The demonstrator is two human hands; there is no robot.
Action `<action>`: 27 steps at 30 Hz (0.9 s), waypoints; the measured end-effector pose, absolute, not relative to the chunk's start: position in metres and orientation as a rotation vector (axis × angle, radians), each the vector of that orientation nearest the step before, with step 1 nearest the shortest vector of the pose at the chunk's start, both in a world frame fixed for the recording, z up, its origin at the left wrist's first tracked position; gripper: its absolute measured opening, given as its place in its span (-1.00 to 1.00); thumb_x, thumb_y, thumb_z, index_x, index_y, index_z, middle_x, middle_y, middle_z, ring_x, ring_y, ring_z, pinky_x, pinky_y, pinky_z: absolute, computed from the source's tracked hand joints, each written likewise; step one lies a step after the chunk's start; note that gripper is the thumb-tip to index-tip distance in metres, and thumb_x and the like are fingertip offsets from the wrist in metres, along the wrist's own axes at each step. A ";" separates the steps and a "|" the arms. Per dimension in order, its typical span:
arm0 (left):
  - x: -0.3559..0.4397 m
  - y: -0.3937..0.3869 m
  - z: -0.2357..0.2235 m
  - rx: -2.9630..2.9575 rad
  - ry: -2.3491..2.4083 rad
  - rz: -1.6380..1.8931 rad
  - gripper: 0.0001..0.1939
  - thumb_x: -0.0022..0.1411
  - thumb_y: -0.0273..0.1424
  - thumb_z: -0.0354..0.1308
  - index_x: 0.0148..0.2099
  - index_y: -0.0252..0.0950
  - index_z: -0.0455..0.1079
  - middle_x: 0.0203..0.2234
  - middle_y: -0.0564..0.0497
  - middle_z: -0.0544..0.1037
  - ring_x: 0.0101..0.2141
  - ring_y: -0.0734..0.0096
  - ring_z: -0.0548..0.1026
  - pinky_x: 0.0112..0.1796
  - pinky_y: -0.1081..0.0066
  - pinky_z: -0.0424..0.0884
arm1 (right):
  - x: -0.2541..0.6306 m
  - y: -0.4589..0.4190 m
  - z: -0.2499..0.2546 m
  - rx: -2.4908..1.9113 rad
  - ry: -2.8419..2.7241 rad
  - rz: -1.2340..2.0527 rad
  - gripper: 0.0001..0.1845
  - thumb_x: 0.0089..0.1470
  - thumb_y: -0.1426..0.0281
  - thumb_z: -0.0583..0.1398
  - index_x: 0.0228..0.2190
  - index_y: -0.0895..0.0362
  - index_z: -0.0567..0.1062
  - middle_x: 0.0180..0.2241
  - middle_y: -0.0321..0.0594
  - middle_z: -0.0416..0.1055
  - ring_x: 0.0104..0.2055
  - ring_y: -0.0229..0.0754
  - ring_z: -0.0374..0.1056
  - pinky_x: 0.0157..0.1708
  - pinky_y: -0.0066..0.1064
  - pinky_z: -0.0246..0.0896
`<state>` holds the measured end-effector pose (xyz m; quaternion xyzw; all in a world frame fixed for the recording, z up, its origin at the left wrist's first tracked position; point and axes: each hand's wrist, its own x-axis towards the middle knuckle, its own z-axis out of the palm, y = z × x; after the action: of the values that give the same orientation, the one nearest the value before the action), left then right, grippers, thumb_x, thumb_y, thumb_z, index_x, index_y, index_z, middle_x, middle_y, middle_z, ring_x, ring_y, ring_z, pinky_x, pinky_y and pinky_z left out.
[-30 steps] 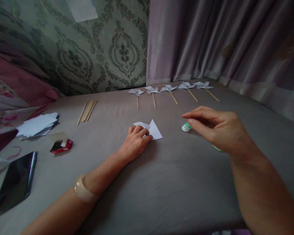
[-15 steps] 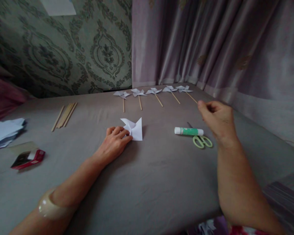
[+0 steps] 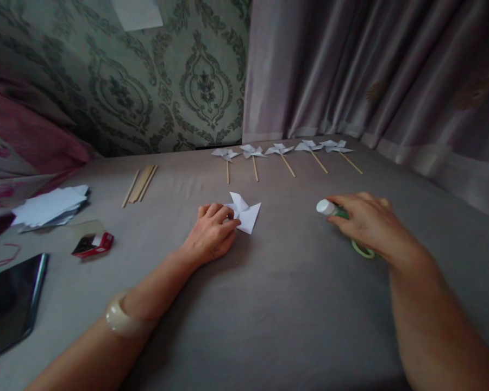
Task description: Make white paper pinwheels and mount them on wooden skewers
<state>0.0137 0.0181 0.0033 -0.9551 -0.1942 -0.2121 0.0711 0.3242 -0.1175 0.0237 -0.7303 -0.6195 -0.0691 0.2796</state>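
My left hand (image 3: 214, 231) is closed on the left side of a white paper pinwheel (image 3: 248, 216) lying on the grey cloth, its fingers bent over the folded centre. On the right, my right hand (image 3: 364, 220) wraps round a glue stick (image 3: 341, 212), whose white end (image 3: 325, 207) points left and whose green body is mostly covered. Beneath that hand, part of a pale green handle of a pair of scissors (image 3: 363, 250) shows; the blades are hidden.
Several finished pinwheels (image 3: 285, 149) on sticks lie in a row at the back. Loose wooden sticks (image 3: 142, 183), a stack of white paper (image 3: 52, 206), a small red box (image 3: 93, 244) and a dark tablet (image 3: 14, 304) lie on the left. A curtain (image 3: 309, 70) hangs behind.
My right hand has come down from above the scissors and taken hold of the glue stick. My left hand stays at the paper pinwheel. The view has turned left.
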 end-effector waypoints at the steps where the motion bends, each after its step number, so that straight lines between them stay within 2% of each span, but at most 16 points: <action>1: 0.015 0.015 0.004 -2.879 -0.599 -0.635 -0.75 0.28 -0.38 0.03 -0.13 -0.22 0.53 -0.23 -0.12 0.52 -0.16 0.17 0.36 -0.13 0.14 0.19 | 0.317 -0.116 0.032 -1.914 -1.543 -0.188 -0.75 -0.08 0.30 0.30 -0.27 -0.03 0.54 -0.37 -0.19 0.49 -0.22 0.04 0.34 -0.26 -0.18 0.18; 5: 0.018 0.009 0.005 -2.962 -0.627 -0.555 -0.65 0.33 -0.19 -0.01 -0.13 -0.23 0.54 -0.27 -0.12 0.49 -0.20 0.20 0.35 -0.15 0.15 0.19 | 0.287 -0.110 0.054 -1.639 -1.164 0.167 -0.63 -0.11 0.19 0.35 -0.23 0.02 0.48 -0.37 -0.24 0.46 -0.34 -0.10 0.36 -0.34 -0.25 0.28; 8: 0.018 0.010 0.004 -3.011 -0.643 -0.538 -0.62 0.34 -0.17 -0.03 -0.12 -0.22 0.55 -0.27 -0.12 0.48 -0.19 0.21 0.34 -0.14 0.16 0.18 | 0.272 -0.105 0.054 -1.448 -0.991 0.504 -0.61 -0.14 0.14 0.36 -0.31 0.05 0.43 -0.40 -0.30 0.43 -0.44 -0.22 0.34 -0.43 -0.34 0.31; 12: 0.016 0.013 0.005 -3.074 -0.642 -0.536 -0.64 0.33 -0.17 -0.02 -0.11 -0.19 0.55 -0.26 -0.11 0.47 -0.18 0.22 0.34 -0.13 0.17 0.16 | 0.265 -0.099 0.048 -1.344 -0.897 0.748 -0.56 -0.15 0.16 0.37 -0.23 0.02 0.41 -0.46 -0.39 0.36 -0.52 -0.29 0.33 -0.52 -0.41 0.31; 16: 0.016 0.014 0.003 -3.089 -0.659 -0.573 -0.67 0.32 -0.17 0.00 -0.15 -0.17 0.56 -0.22 -0.10 0.48 -0.15 0.22 0.35 -0.13 0.17 0.16 | 0.261 -0.094 0.042 -1.282 -0.750 0.886 -0.61 -0.21 0.19 0.40 -0.34 0.07 0.45 -0.46 -0.37 0.35 -0.52 -0.33 0.32 -0.56 -0.49 0.30; 19: 0.016 0.015 0.000 -3.050 -0.693 -0.636 -0.71 0.32 -0.24 0.02 -0.18 -0.19 0.55 -0.18 -0.09 0.50 -0.13 0.21 0.36 -0.13 0.18 0.16 | 0.257 -0.088 0.033 -1.278 -0.709 0.916 -0.64 -0.20 0.20 0.40 -0.41 0.09 0.42 -0.47 -0.34 0.36 -0.51 -0.30 0.33 -0.56 -0.46 0.34; 27: 0.019 0.020 -0.005 -2.926 -0.901 -0.867 -0.81 0.26 -0.31 0.11 -0.17 -0.23 0.51 -0.24 -0.07 0.54 -0.18 0.22 0.37 -0.17 0.21 0.17 | 0.243 -0.067 0.023 -1.304 -0.750 0.933 -0.58 -0.23 0.17 0.41 -0.40 0.09 0.39 -0.48 -0.35 0.36 -0.51 -0.29 0.35 -0.55 -0.45 0.36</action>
<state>0.0192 0.0200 -0.0049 -0.9193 -0.2832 -0.2725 -0.0202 0.2435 -0.0673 0.0226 -0.5701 -0.3278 0.4081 0.6332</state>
